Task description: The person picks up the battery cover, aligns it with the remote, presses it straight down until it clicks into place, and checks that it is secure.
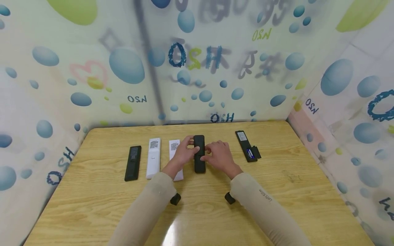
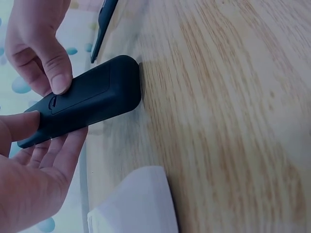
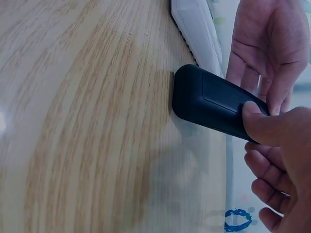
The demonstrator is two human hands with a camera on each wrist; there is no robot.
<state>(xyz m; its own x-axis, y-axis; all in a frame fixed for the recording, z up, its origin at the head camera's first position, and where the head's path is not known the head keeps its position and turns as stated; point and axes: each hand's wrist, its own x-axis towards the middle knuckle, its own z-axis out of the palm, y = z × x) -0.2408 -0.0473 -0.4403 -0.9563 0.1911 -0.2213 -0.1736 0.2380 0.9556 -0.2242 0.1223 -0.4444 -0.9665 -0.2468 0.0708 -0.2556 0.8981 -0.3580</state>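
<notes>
A black remote control is held back side up over the wooden table, its near end at or just above the tabletop. My left hand grips its left side, thumb on the back and fingers underneath. From the other side my right hand holds the remote, its thumb pressing by the small catch of the battery cover. That cover lies in place on the back. In the right wrist view, the right hand's other fingers are curled beside the remote.
Left of the hands lie a black remote, a white remote and another white remote, partly hidden by the left arm. At right, a black remote shows a blue battery beside its loose cover. A patterned wall borders the table.
</notes>
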